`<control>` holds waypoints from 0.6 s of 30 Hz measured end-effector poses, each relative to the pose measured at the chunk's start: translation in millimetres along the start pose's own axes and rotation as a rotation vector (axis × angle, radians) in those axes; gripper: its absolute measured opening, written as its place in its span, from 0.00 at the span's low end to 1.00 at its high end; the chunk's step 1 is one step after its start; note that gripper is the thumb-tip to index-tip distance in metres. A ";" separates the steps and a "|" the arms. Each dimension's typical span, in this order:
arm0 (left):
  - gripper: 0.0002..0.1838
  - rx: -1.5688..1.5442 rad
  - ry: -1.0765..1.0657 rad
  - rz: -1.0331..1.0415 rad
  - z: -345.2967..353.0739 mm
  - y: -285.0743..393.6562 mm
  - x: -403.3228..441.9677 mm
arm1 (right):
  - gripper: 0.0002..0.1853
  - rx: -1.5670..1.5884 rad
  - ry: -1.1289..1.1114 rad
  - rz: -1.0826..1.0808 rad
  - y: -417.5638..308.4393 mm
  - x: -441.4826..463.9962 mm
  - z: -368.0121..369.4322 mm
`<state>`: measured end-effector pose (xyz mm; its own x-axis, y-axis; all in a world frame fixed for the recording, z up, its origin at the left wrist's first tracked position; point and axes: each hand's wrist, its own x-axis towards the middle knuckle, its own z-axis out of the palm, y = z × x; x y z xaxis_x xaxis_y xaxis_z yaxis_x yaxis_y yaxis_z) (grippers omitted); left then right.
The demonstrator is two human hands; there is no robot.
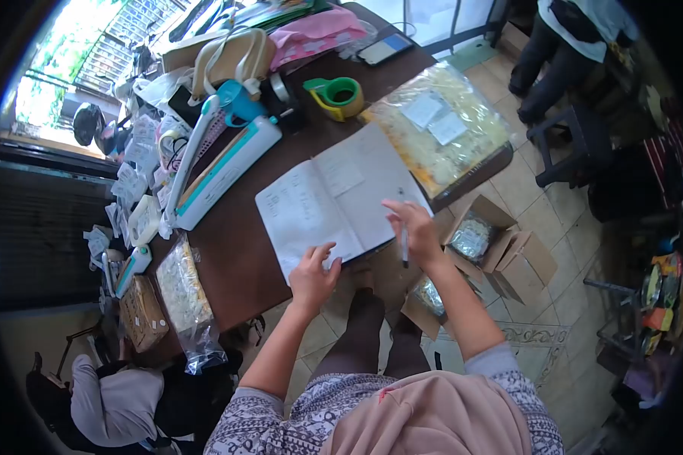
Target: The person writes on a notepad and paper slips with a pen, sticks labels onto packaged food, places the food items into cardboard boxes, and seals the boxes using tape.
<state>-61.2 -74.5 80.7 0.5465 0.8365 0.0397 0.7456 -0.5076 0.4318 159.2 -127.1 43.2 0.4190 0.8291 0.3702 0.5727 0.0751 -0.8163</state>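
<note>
An open notebook [300,216] with handwriting on its left page lies at the table's near edge, a small paper slip [343,176] on it near the fold. My left hand [315,277] is at the notebook's lower left edge, fingers bent and apart, holding nothing. Over the right page's lower edge, my right hand [413,231] holds a pen [404,252] that points down, its upper part hidden by the hand. Right of the notebook lies a large plastic-wrapped package [463,152] with white labels.
The brown table [231,250] carries a tape dispenser [341,95], blue mug [239,102], sealer [231,171], phone [385,49] and a wrapped pack [184,292]. Open cartons [527,265] stand on the floor. Other people are at the lower left and upper right, near a stool [573,140].
</note>
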 end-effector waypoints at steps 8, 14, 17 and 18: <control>0.19 -0.001 -0.055 -0.049 -11.4 -77.1 41.8 | 0.15 -0.414 -0.241 -0.222 8.3 49.3 78.9; 0.19 0.006 -0.017 -0.040 -25.2 -133.4 50.3 | 0.16 -0.640 -0.306 -0.204 2.2 24.8 40.4; 0.21 -0.012 0.002 -0.033 -23.8 -165.2 49.1 | 0.15 -0.716 -0.338 -0.161 -10.9 11.4 19.4; 0.23 0.014 0.047 0.065 -24.4 -172.9 51.0 | 0.15 -0.752 -0.326 -0.157 -15.1 10.1 16.4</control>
<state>-171.5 61.0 30.0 0.5755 0.8104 0.1094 0.7145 -0.5634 0.4148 143.2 -110.8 52.0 0.1361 0.9674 0.2137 0.9737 -0.0908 -0.2089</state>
